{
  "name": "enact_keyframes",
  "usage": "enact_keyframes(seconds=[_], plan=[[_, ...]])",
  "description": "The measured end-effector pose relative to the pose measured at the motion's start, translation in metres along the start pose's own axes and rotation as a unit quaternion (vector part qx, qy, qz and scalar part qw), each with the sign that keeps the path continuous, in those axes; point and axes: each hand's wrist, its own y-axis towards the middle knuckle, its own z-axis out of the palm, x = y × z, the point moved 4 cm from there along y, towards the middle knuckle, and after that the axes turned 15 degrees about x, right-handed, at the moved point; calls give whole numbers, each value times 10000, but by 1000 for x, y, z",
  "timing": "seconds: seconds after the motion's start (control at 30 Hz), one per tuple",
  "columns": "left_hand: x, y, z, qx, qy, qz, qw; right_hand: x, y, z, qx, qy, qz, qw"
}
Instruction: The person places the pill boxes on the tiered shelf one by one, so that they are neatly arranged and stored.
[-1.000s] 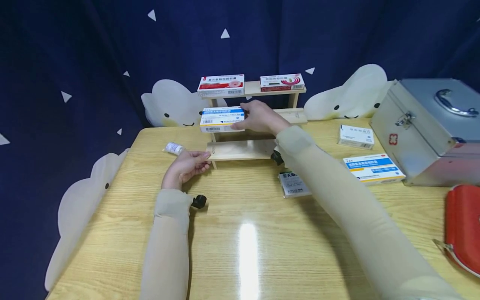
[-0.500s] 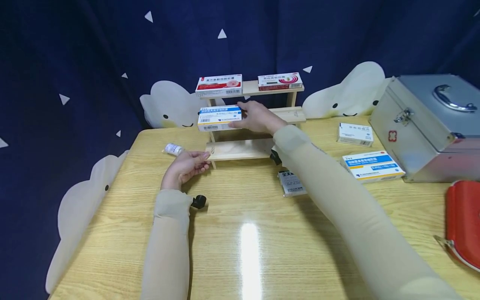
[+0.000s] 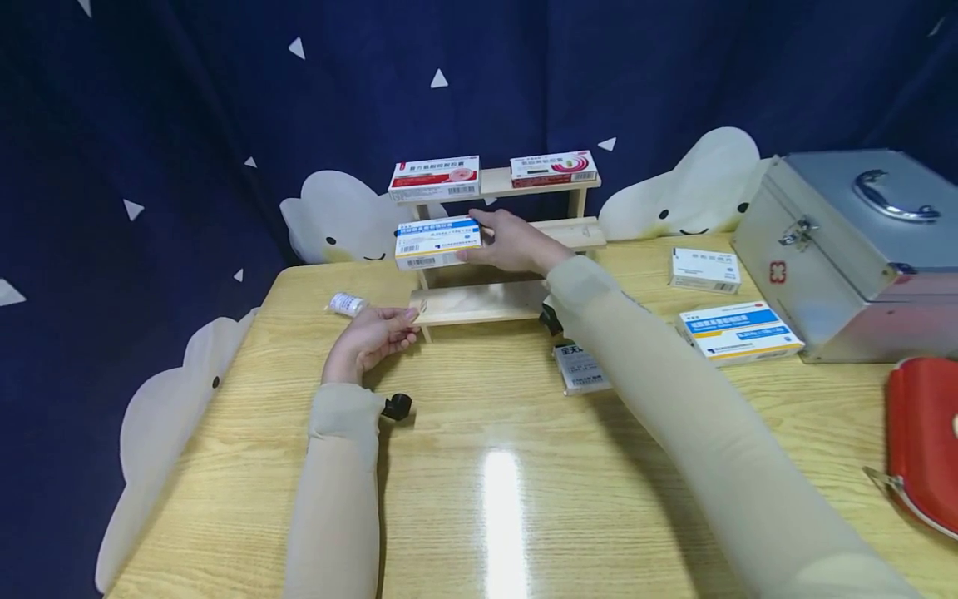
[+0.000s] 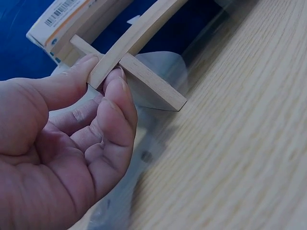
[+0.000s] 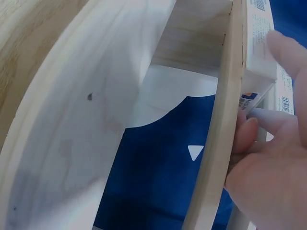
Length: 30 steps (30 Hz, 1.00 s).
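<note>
The carton (image 3: 437, 241) is white, with a blue band carrying white characters on its broad face, a yellow stripe near the front edge and a barcode on the front side. It lies at the left end of the middle tier of the wooden rack (image 3: 482, 301). The right hand (image 3: 516, 241) has thumb and fingers clamped on the carton's right end. The left hand (image 3: 374, 337) pinches the left end of the lowest tier between thumb and forefinger; its other fingers curl inward.

Bare wood shows on the middle tier right of the right hand, up to the tier's end. The top tier, with two red-and-white boxes (image 3: 434, 177), runs above and behind. Whether the carton overhangs the tier's left edge cannot be told. Its long axis runs left to right along the tier, broad face up, barcoded side toward the person.
</note>
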Motion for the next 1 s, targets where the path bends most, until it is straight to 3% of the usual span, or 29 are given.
enact_keyframes(seconds=[0.13,0.27,0.4,0.53,0.73,1.0], plan=[[3,2,2,5,43,-57,10000,-1,-9,-2,30,-87,-28,10000],[4,1,1,33,80,-44,10000,5,-30,-13,4,-411,-140,9991],[2,0,0,62,63,20,10000,12,-70,-30,-202,-760,-187,9967],[0,0,0,81,68,-31,9999,8,-119,-38,-271,-1062,69,9939],[-2,-2,-1,84,156,-107,9998,-26,-178,-23,-307,-1620,-146,9862],[-2,-2,1,162,147,-75,9997,-91,-206,23,159,-1746,408,9837]])
